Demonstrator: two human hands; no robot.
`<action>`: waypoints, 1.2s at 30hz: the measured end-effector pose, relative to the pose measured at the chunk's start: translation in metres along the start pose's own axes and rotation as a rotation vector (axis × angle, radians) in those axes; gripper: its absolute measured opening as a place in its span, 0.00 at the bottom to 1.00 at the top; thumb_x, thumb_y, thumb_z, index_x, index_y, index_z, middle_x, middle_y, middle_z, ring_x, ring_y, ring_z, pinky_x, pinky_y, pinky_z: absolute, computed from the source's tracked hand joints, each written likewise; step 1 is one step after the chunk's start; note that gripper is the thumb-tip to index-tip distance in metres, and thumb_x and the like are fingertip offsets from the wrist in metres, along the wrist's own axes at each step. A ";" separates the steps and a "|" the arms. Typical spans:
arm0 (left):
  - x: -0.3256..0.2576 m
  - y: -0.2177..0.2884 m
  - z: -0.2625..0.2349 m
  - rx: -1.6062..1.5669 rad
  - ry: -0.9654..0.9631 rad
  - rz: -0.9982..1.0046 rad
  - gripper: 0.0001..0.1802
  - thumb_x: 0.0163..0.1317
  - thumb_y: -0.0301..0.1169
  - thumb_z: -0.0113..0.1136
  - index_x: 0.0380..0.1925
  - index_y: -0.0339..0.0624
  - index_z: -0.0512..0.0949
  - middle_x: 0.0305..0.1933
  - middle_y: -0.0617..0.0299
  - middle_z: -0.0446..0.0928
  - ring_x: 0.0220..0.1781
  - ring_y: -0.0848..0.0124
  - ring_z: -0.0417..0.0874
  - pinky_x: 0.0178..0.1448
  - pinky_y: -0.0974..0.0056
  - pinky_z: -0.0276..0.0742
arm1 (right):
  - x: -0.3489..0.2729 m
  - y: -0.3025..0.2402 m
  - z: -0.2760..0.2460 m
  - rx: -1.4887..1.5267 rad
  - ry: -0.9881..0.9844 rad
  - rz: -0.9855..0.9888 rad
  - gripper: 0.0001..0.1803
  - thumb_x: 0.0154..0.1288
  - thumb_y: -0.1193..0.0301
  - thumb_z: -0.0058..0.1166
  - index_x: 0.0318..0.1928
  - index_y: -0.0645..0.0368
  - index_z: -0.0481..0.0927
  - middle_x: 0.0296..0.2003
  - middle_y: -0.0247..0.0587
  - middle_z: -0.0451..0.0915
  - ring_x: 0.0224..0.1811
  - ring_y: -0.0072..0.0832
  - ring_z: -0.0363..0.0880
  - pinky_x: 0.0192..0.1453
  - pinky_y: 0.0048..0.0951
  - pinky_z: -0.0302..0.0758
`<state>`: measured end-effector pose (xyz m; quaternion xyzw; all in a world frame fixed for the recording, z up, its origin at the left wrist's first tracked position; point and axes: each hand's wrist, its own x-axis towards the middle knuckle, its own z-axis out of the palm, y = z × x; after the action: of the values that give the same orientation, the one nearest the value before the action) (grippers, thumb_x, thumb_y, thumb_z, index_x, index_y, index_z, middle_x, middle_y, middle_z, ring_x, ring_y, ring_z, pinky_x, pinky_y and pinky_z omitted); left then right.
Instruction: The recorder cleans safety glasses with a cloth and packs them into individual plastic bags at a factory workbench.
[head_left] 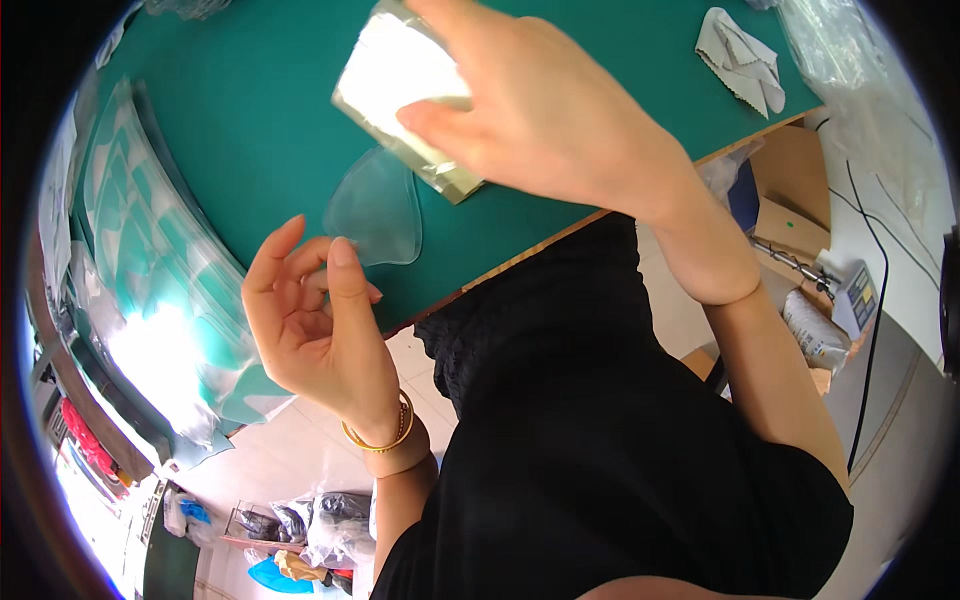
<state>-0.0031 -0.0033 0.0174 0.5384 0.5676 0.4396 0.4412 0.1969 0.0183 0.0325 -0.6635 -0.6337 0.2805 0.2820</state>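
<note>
My right hand (550, 110) grips a flat, shiny rectangular packet (400, 75) with yellowish edges, its thumb lying across the front. Glare whitens most of its face, and the fingertips at the top are cut off by the picture's edge. Just below the packet, a clear, rounded plastic piece (380, 210) lies on the green table (250, 70). My left hand (325, 320) is beside that piece, palm turned up, thumb raised and fingers loosely bent apart. It holds nothing that I can see.
Clear plastic sheets (150, 200) are piled along the table's left side, with strong glare. A grey cloth (740, 60) lies at the far right, next to clear plastic wrapping (850, 70). Beyond the right edge are a cardboard box (790, 170) and a black cable (875, 340).
</note>
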 end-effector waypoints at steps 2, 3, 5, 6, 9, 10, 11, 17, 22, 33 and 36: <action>0.001 -0.006 -0.004 0.000 -0.027 -0.018 0.19 0.63 0.21 0.64 0.53 0.32 0.74 0.36 0.56 0.82 0.26 0.81 0.76 0.28 0.79 0.69 | 0.002 0.001 -0.001 -0.004 -0.038 -0.024 0.21 0.57 0.69 0.61 0.45 0.73 0.74 0.29 0.61 0.82 0.34 0.53 0.84 0.40 0.44 0.80; 0.000 -0.007 -0.007 0.005 -0.040 -0.041 0.19 0.63 0.20 0.64 0.54 0.32 0.73 0.37 0.55 0.82 0.27 0.80 0.77 0.29 0.79 0.69 | 0.005 0.000 -0.004 0.024 -0.067 -0.027 0.21 0.57 0.69 0.61 0.46 0.73 0.74 0.30 0.62 0.82 0.35 0.52 0.84 0.40 0.44 0.80; -0.001 -0.001 -0.011 0.063 -0.053 -0.069 0.21 0.63 0.19 0.63 0.55 0.32 0.73 0.39 0.55 0.82 0.28 0.80 0.78 0.30 0.79 0.69 | 0.006 0.013 -0.003 0.031 0.038 -0.093 0.21 0.57 0.70 0.60 0.48 0.71 0.75 0.30 0.62 0.82 0.35 0.52 0.84 0.40 0.44 0.80; -0.002 0.000 -0.011 0.112 -0.069 -0.102 0.22 0.62 0.18 0.62 0.57 0.32 0.72 0.40 0.55 0.82 0.30 0.80 0.79 0.30 0.80 0.69 | 0.006 0.021 0.000 0.020 0.162 -0.148 0.21 0.56 0.70 0.60 0.49 0.69 0.76 0.30 0.62 0.82 0.36 0.51 0.85 0.41 0.44 0.80; -0.003 0.000 -0.020 0.114 -0.137 -0.090 0.25 0.61 0.17 0.62 0.59 0.33 0.71 0.43 0.55 0.82 0.33 0.80 0.80 0.30 0.80 0.68 | 0.013 -0.003 -0.023 0.074 -0.133 0.019 0.20 0.64 0.69 0.56 0.46 0.71 0.64 0.33 0.71 0.76 0.38 0.64 0.77 0.40 0.52 0.72; -0.001 0.000 -0.021 0.133 -0.167 -0.111 0.27 0.59 0.15 0.61 0.60 0.34 0.70 0.46 0.55 0.81 0.34 0.81 0.80 0.30 0.80 0.67 | 0.012 0.002 -0.013 0.070 -0.131 0.023 0.20 0.64 0.69 0.56 0.46 0.71 0.64 0.33 0.71 0.76 0.38 0.64 0.77 0.40 0.52 0.72; -0.002 -0.001 -0.020 0.130 -0.171 -0.111 0.27 0.59 0.15 0.61 0.60 0.34 0.70 0.46 0.55 0.81 0.34 0.81 0.80 0.30 0.80 0.67 | 0.010 0.011 0.006 0.054 -0.023 -0.089 0.20 0.60 0.69 0.58 0.46 0.71 0.70 0.32 0.66 0.79 0.37 0.57 0.81 0.41 0.48 0.76; -0.001 -0.001 -0.020 0.148 -0.203 -0.081 0.29 0.57 0.14 0.60 0.61 0.35 0.70 0.46 0.56 0.81 0.33 0.82 0.78 0.29 0.80 0.66 | 0.008 -0.011 0.017 0.024 -0.179 -0.088 0.29 0.58 0.70 0.62 0.59 0.64 0.69 0.30 0.57 0.81 0.31 0.51 0.82 0.34 0.41 0.77; -0.001 -0.005 -0.025 0.158 -0.207 -0.047 0.29 0.57 0.13 0.60 0.61 0.36 0.70 0.46 0.58 0.81 0.33 0.83 0.78 0.29 0.80 0.68 | 0.006 -0.017 0.006 -0.196 0.112 -0.216 0.21 0.59 0.68 0.59 0.46 0.71 0.70 0.32 0.67 0.79 0.36 0.59 0.80 0.39 0.48 0.76; -0.011 -0.008 -0.028 0.130 -0.186 -0.025 0.27 0.59 0.14 0.58 0.60 0.35 0.70 0.46 0.56 0.82 0.34 0.80 0.79 0.30 0.78 0.74 | -0.009 -0.023 0.039 0.071 -0.137 -0.023 0.28 0.60 0.68 0.63 0.56 0.66 0.68 0.28 0.58 0.80 0.30 0.52 0.82 0.32 0.41 0.75; -0.015 -0.012 -0.035 0.112 -0.167 -0.043 0.25 0.61 0.14 0.58 0.60 0.34 0.70 0.47 0.55 0.81 0.35 0.80 0.80 0.29 0.79 0.75 | -0.009 -0.025 0.046 0.064 -0.194 -0.066 0.29 0.59 0.67 0.64 0.56 0.66 0.67 0.27 0.58 0.80 0.29 0.52 0.82 0.32 0.41 0.75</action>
<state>-0.0391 -0.0192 0.0143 0.5846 0.5640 0.3511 0.4656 0.1459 0.0109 0.0193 -0.6028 -0.6702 0.3540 0.2494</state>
